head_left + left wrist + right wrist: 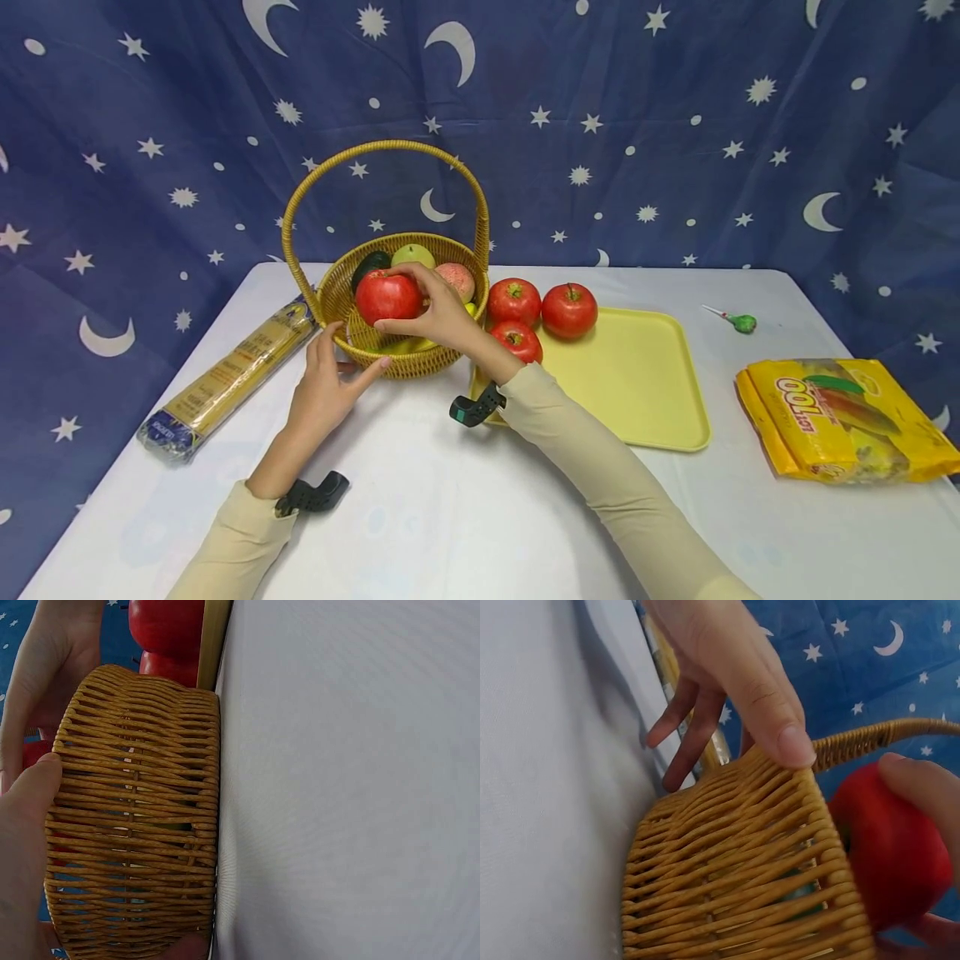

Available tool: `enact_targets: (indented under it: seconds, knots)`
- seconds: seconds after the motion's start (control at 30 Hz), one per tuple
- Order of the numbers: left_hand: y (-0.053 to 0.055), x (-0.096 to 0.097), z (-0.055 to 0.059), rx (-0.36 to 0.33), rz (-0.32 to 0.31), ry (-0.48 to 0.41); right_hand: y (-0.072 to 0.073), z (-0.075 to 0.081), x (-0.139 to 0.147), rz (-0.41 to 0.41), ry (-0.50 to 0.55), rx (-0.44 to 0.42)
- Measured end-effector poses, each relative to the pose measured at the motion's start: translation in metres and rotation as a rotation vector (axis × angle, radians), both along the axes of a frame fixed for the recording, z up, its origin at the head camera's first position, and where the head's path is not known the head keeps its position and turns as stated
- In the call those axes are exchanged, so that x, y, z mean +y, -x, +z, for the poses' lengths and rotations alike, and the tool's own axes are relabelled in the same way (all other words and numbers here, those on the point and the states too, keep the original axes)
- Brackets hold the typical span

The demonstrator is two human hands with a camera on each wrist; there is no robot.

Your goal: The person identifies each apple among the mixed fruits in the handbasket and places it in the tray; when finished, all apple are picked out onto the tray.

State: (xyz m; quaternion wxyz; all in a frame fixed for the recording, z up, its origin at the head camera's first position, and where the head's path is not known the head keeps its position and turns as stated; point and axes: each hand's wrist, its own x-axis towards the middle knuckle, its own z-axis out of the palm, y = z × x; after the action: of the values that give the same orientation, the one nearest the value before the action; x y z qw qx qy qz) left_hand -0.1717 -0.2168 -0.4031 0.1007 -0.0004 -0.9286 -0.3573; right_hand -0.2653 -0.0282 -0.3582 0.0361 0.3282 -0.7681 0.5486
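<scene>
My right hand (442, 312) holds a red apple (387, 298) between thumb and fingers, over the wicker basket (420, 363). In the right wrist view, the apple (889, 847) shows just inside the basket's rim. My left hand (324, 392) is spread at the basket's front left side. Its thumb (791, 742) rests on the rim, and its other fingers extend fairly straight along the outside. Inside the basket lie a dark green avocado-like fruit (369, 267), a yellow-green round fruit (412, 255), a pinkish round fruit (457, 282) and something yellow (411, 345) at the bottom.
Beside the basket, three red apples (568, 311) sit at the left end of a yellow tray (637, 383). A pack of spaghetti (232, 375) lies left of the basket. Farther right are a green lollipop (742, 322) and a yellow snack bag (847, 421). A starry curtain (637, 125) hangs behind.
</scene>
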Motion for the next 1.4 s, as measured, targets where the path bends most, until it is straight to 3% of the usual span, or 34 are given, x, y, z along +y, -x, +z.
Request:
enact_targets:
  seconds: [0.53,1.0,1.4]
  knots:
    - [0.000,0.000,0.001,-0.016,0.003,0.000,-0.011,0.012,0.010,0.002,0.028,-0.026]
    - [-0.001,0.001,0.001,-0.027,0.007,-0.001,-0.018,0.016,0.024,0.002,0.096,-0.110]
    - [0.000,0.000,0.000,-0.014,0.003,-0.006,-0.023,0.023,0.036,0.005,0.091,-0.078]
